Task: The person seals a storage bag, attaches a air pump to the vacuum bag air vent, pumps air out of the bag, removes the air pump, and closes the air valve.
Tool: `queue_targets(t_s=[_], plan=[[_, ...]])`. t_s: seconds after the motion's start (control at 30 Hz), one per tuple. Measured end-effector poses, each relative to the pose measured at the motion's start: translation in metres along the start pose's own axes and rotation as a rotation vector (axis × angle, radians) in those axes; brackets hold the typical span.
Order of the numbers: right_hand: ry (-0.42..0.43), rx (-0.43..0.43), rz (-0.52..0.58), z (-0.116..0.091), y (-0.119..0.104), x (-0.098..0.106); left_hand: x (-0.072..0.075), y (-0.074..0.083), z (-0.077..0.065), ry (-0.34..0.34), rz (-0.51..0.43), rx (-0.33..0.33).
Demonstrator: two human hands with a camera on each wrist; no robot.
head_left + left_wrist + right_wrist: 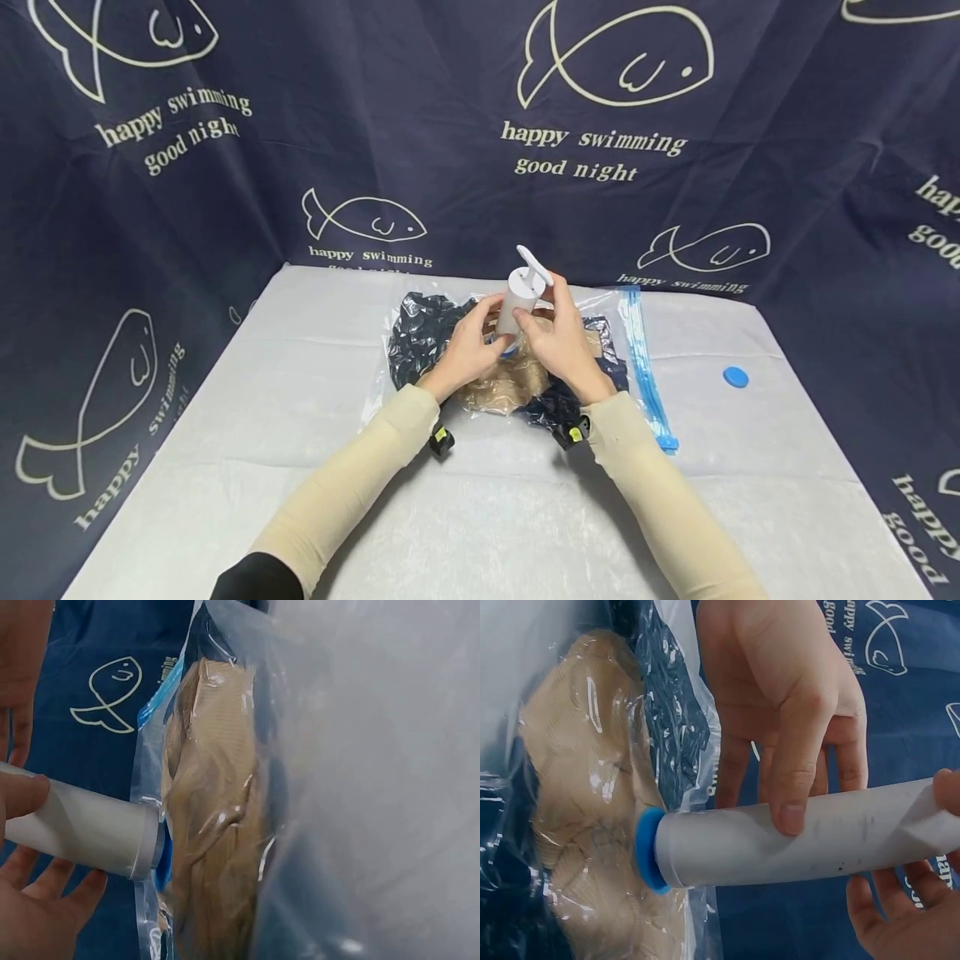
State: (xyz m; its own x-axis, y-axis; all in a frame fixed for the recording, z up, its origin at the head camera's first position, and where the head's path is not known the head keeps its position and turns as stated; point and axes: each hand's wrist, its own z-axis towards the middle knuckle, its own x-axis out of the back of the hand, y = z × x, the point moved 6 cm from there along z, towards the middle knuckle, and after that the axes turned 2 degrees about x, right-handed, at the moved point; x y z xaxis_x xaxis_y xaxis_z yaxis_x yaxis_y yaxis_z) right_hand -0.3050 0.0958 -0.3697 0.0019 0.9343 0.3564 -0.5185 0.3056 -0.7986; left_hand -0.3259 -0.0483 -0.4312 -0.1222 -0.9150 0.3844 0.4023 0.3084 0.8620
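A white hand pump with a T-shaped handle stands tilted over a clear vacuum storage bag. Its lower end meets the blue valve on the bag. My left hand grips the cylinder low down, near the valve, thumb on the near side. Farther up the same cylinder, my right hand holds it between thumb and fingers. The handle sticks out above the right hand, with no hand on it. Inside the bag lie folded tan cloth and dark cloth.
A blue zip edge runs down the bag's right side. A round blue cap lies to the right on the white-covered table. Dark blue curtains with fish prints hang behind and at both sides.
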Motion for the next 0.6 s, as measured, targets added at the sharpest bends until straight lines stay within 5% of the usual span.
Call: queue_targets(t_s=[0.27, 0.6], plan=[[0.026, -0.058, -0.001, -0.0012, -0.0048, 0.0019, -0.0007, -0.0026, -0.0035, 0.101, 0.035, -0.015], [0.162, -0.056, -0.006, -0.0024, -0.0005, 0.0006, -0.0046, 0.0040, -0.0045, 0.207, 0.099, 0.006]])
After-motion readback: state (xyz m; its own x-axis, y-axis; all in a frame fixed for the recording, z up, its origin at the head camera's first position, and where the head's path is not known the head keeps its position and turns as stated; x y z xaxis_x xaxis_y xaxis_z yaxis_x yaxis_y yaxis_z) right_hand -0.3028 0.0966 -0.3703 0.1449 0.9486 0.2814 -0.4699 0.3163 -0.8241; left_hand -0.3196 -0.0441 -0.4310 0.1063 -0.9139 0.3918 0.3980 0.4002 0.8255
